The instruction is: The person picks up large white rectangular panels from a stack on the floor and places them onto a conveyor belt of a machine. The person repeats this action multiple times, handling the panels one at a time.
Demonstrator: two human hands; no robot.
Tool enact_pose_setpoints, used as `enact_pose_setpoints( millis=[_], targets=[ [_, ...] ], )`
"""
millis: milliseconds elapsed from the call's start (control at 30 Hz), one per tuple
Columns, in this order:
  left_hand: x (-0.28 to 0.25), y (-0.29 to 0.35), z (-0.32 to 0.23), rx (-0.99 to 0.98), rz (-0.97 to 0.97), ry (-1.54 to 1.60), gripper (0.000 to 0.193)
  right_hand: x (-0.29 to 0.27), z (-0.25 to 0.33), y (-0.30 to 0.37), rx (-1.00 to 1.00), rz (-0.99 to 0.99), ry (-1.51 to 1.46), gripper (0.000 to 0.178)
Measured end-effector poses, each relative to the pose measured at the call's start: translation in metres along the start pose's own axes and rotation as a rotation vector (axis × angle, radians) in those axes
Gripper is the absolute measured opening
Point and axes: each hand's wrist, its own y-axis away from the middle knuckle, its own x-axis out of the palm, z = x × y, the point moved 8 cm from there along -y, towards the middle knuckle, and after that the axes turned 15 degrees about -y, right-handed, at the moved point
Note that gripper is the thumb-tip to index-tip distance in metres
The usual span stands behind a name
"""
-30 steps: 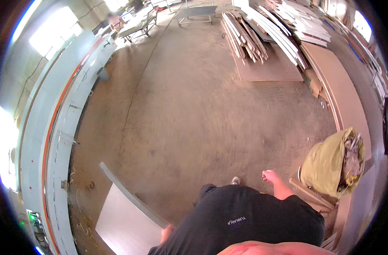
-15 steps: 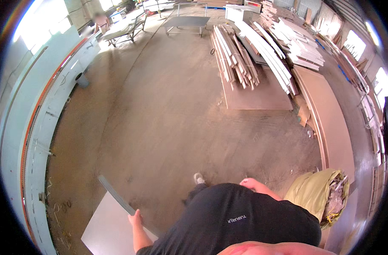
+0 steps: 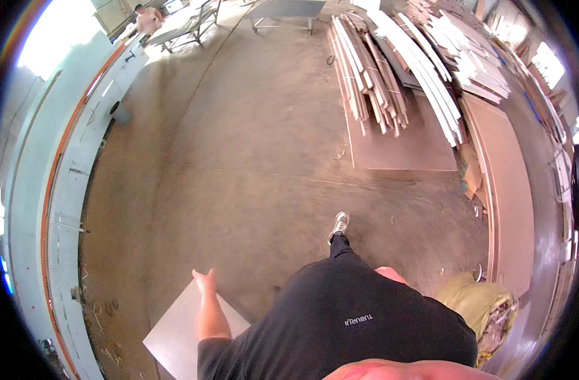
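My left hand [image 3: 205,278] stretches out past the upper corner of a pale grey flat panel [image 3: 169,332], with its fingers apart and nothing visible in them. The panel lies low at my left side, partly behind my forearm; whether it rests on the floor or on a support I cannot tell. Only a bit of skin of my right hand or wrist [image 3: 391,274] shows beyond my black shirt [image 3: 340,316]. Its fingers are hidden, so I cannot see what it holds, if anything. Below, one shoe [image 3: 340,225] steps on the concrete floor.
Along the left runs a long pale blue structure with an orange strip [image 3: 61,158]; a grey bucket [image 3: 121,114] stands beside it. Bundled long strips [image 3: 368,76] lie on a brown board [image 3: 403,152] ahead right. Stacked boards [image 3: 505,190] and an olive sack [image 3: 467,291] line the right.
The long grey strip that my left hand gripped is out of sight, and that hand's fingers are now spread. My foot has moved forward. The right hand is more hidden behind my body.
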Motion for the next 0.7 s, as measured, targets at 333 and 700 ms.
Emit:
enact_pose_setpoints(
  millis=[333,700],
  targets=[
    [0.105,0.052,-0.14,-0.11,0.153,0.045,0.087,-0.087,0.247,-0.254,0.033,0.099,0.052,0.024],
    [0.17,0.127,-0.359,-0.041,0.594,0.201,0.058,-0.104,0.542,-0.416,-0.098,0.061,0.046,0.02]
  ],
)
